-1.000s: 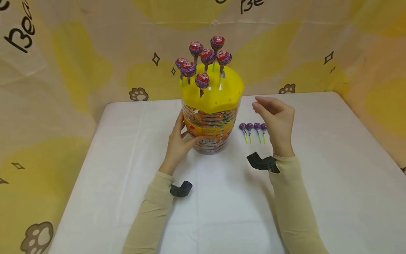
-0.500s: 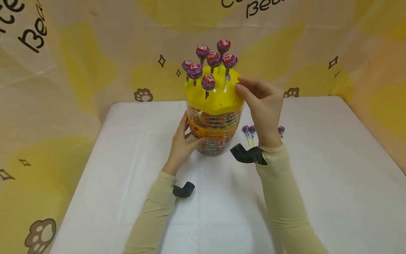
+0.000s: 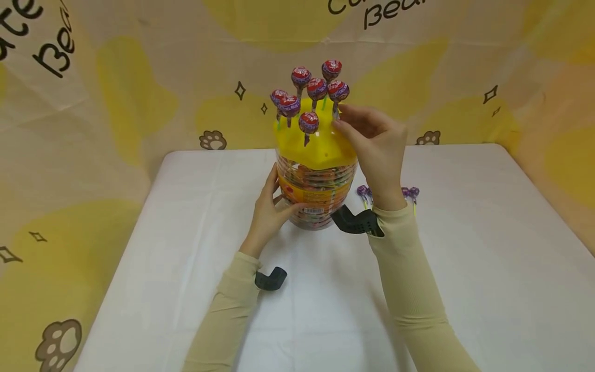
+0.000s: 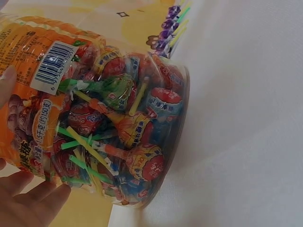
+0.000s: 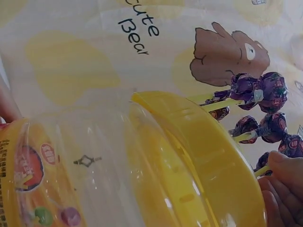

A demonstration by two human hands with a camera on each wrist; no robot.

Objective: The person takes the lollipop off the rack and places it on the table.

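Observation:
A clear plastic candy jar (image 3: 318, 191) with an orange label and a yellow lid (image 3: 321, 152) stands on the table, packed with wrapped lollipops. My left hand (image 3: 268, 219) grips its lower left side, thumb across the front; in the left wrist view its fingers (image 4: 45, 196) lie along the jar wall. Several red and purple lollipops stick up from the lid. At the lid's right side, my right hand (image 3: 375, 142) pinches the stick of one lollipop (image 3: 338, 91) just under its wrapped head. In the right wrist view my thumb (image 5: 289, 168) shows beside the stick.
Several purple lollipops (image 3: 413, 192) lie in a row to the right of the jar, partly hidden by my right wrist. A white cloth covers the table (image 3: 153, 268). Behind it hangs a yellow patterned backdrop (image 3: 223, 57). A black mount (image 3: 358, 221) sits on my right wrist.
My right hand has moved left from beside the jar to the lid and now holds a lollipop stick there. My left hand keeps its grip; the view has shifted slightly.

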